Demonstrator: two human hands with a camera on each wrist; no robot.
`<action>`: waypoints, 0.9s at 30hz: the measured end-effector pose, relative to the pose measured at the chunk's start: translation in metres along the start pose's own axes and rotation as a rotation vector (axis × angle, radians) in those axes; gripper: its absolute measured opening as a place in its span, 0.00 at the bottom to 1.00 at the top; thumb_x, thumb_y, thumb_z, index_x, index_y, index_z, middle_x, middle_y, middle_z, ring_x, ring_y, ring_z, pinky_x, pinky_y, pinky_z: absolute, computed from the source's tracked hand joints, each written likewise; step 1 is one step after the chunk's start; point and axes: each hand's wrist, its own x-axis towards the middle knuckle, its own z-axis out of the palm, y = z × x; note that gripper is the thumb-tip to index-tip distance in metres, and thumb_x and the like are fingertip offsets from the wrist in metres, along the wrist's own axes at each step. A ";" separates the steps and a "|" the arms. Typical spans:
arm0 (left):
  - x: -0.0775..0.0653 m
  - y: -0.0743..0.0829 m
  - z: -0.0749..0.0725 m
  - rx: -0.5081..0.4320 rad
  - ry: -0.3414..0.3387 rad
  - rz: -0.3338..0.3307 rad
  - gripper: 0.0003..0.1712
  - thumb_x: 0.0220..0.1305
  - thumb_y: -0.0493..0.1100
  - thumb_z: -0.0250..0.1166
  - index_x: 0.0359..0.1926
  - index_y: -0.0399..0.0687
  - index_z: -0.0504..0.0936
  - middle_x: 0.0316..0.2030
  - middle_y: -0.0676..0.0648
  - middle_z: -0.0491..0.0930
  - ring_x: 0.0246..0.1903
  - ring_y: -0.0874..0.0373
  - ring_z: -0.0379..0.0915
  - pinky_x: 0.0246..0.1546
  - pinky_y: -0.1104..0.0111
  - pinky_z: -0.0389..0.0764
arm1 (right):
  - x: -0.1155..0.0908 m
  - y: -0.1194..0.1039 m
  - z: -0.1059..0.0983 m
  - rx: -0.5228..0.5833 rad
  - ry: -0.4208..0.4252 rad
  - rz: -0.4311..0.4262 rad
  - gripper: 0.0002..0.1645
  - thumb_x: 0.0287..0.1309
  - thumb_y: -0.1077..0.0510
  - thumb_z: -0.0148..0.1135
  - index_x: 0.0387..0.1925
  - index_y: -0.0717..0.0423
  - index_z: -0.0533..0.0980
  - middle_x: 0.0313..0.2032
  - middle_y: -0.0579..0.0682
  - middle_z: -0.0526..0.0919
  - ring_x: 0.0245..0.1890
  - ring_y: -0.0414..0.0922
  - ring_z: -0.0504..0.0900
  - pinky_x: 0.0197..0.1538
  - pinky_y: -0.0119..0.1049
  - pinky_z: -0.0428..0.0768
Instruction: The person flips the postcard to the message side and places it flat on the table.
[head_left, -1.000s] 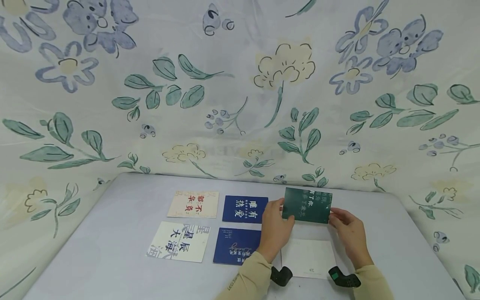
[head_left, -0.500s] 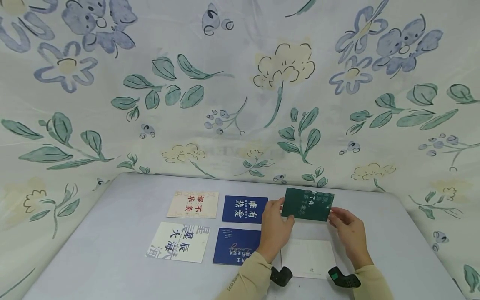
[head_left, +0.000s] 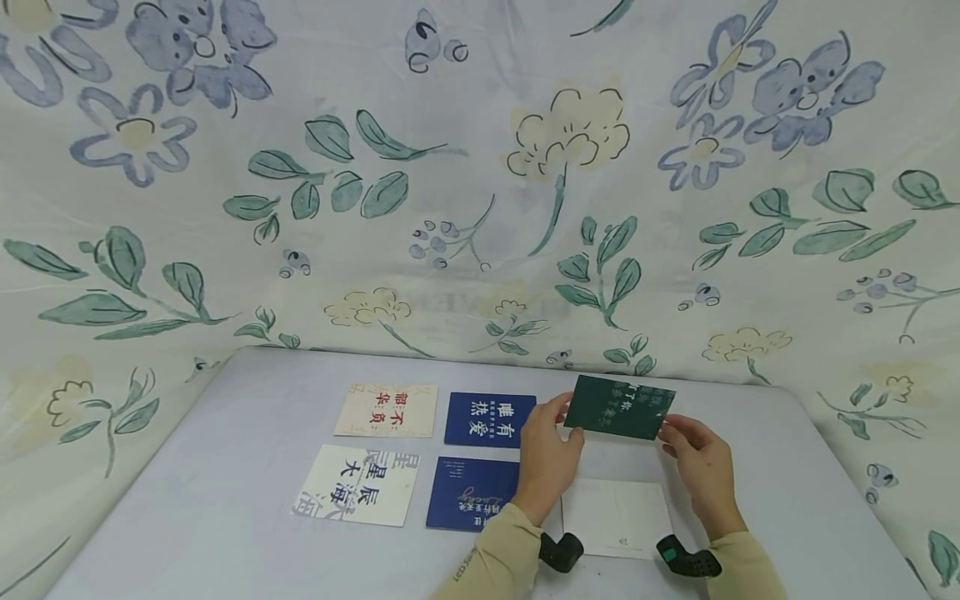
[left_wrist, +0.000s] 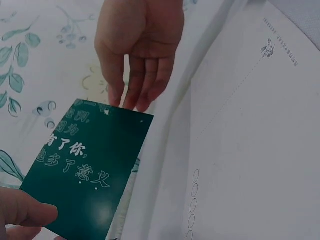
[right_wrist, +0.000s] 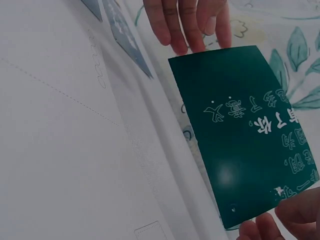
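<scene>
I pinch a dark green rectangular paper card [head_left: 621, 407] by its two short ends, left hand [head_left: 549, 457] on one and right hand [head_left: 701, 468] on the other. It is tilted, raised off the pale worktop [head_left: 210, 525], printed face towards me. Nearer me lies a white rectangular postcard [head_left: 617, 518]; to my left are a cream card with red characters [head_left: 386, 409], a white card with blue characters [head_left: 357, 485] and two navy blue cards [head_left: 491, 419]. I judge the step in hand to be handling the green one in the air; the next move calls for light, even pinches, lest it bend.
</scene>
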 end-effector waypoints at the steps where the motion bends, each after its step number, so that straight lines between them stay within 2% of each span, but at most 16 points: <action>1: 0.000 0.000 0.000 -0.001 -0.002 -0.004 0.26 0.55 0.33 0.64 0.57 0.48 0.75 0.44 0.45 0.77 0.44 0.53 0.72 0.43 0.63 0.75 | 0.000 0.000 0.000 0.003 0.003 0.001 0.19 0.66 0.53 0.50 0.53 0.57 0.73 0.49 0.56 0.78 0.39 0.32 0.78 0.40 0.19 0.75; 4: 0.000 -0.001 -0.001 -0.005 -0.009 -0.024 0.25 0.55 0.34 0.64 0.56 0.49 0.76 0.44 0.46 0.77 0.45 0.54 0.73 0.44 0.64 0.75 | 0.000 0.000 0.000 0.019 0.001 0.005 0.18 0.66 0.54 0.50 0.53 0.59 0.73 0.48 0.56 0.78 0.38 0.32 0.78 0.41 0.20 0.76; 15: 0.001 -0.003 -0.001 -0.041 0.004 0.012 0.22 0.56 0.33 0.63 0.54 0.45 0.77 0.44 0.44 0.78 0.46 0.52 0.74 0.49 0.62 0.75 | 0.000 0.000 0.001 0.063 -0.008 0.020 0.19 0.66 0.53 0.50 0.52 0.61 0.72 0.46 0.57 0.78 0.38 0.33 0.78 0.42 0.21 0.76; 27: 0.001 -0.005 0.002 -0.073 0.026 0.019 0.19 0.57 0.32 0.62 0.52 0.42 0.78 0.45 0.44 0.78 0.47 0.55 0.74 0.50 0.66 0.75 | 0.001 0.000 -0.002 0.154 -0.018 0.058 0.21 0.66 0.52 0.50 0.53 0.61 0.71 0.44 0.52 0.78 0.37 0.31 0.78 0.42 0.22 0.76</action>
